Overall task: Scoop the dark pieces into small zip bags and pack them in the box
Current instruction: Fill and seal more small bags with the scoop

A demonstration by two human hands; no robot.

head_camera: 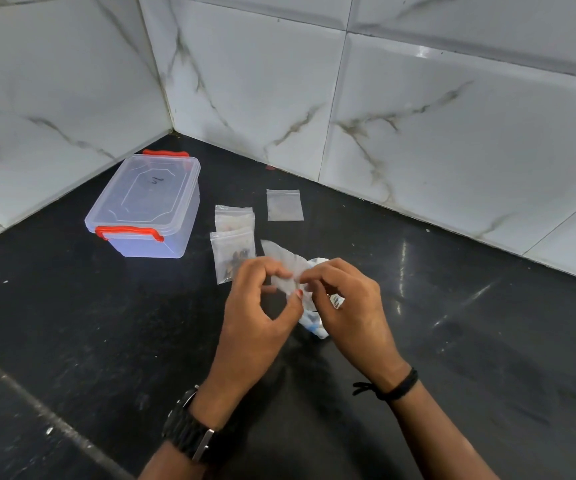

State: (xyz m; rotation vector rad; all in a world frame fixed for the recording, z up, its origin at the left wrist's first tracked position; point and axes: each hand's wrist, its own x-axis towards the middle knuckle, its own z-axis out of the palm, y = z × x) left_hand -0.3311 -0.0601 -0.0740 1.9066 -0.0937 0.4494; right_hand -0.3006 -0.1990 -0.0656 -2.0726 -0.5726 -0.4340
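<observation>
Head view of a black counter point(72, 341) in a tiled corner. Left hand point(258, 317) and right hand point(348, 306) pinch a small clear zip bag point(286, 268) between thumbs and fingertips; its contents are blurred. Beneath the right hand lies a crumpled white packet point(314, 327), mostly hidden. Far left stands the closed clear box point(144, 206) (red clasps). Between box and hands, two bags point(234, 233) overlap, holding dark pieces point(236, 263); one flat bag point(284, 205) lies farther off.
</observation>
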